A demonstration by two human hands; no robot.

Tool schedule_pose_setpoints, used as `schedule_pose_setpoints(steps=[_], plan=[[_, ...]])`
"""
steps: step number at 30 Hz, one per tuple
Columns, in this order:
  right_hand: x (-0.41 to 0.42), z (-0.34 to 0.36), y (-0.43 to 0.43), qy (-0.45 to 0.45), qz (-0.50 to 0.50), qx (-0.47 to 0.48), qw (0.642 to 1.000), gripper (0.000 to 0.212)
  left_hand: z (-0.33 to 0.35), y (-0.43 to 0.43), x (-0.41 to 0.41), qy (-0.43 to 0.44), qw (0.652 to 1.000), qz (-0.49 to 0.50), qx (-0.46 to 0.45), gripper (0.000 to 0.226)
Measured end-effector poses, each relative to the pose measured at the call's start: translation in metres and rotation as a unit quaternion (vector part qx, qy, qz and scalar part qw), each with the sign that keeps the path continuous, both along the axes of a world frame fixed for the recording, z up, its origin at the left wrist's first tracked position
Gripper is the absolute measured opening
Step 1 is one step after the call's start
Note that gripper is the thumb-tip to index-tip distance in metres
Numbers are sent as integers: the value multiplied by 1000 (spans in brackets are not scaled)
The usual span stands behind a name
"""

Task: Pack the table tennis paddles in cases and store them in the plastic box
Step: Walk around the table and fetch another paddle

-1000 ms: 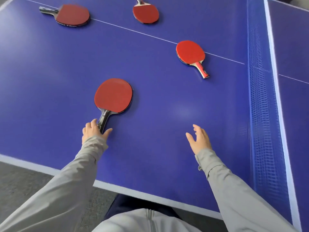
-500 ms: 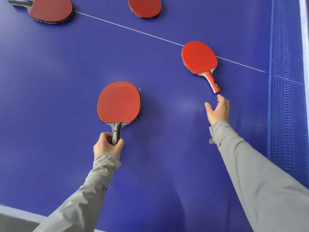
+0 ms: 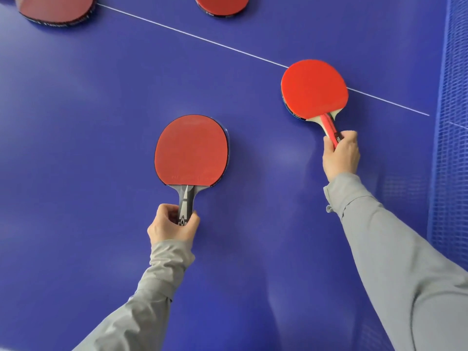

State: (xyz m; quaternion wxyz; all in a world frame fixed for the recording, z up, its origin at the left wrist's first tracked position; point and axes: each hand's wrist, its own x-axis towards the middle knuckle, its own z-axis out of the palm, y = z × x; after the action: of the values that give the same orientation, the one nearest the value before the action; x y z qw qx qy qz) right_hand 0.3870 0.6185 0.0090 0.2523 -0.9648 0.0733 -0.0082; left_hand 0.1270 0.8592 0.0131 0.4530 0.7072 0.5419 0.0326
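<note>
The light is bright, even and diffuse, and the short shadows suggest it falls from above. The blue table [image 3: 101, 148] shows a pale, soft sheen between the dark red paddle [image 3: 191, 150] and the bright red paddle [image 3: 314, 88], with no hard glare. Shadows are faint: a thin dark rim along the right edge of the dark red paddle and a soft one under the near left edge of the bright red paddle. Focus is fair in the middle, but handle print is smudged. The net [image 3: 450, 122] at the right edge is blurred and leans with the wide-angle lens. The 2 grey sleeves [image 3: 405, 274] look stretched near the bottom.
</note>
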Motion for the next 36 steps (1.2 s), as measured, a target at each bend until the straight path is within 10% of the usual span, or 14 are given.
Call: schedule_pose_setpoints(steps=[8,19,36], plan=[[-159,20,8,11,-129,218,967,27,23,-21,-58,-6,1000,-19,-6,23],[-401,25,0,95,-207,256,939,17,12,-64,-177,42,992,-113,-28,25],[-445,41,99,78,-204,291,931,18,5,-14,-187,-68,894,-333,-293,42]])
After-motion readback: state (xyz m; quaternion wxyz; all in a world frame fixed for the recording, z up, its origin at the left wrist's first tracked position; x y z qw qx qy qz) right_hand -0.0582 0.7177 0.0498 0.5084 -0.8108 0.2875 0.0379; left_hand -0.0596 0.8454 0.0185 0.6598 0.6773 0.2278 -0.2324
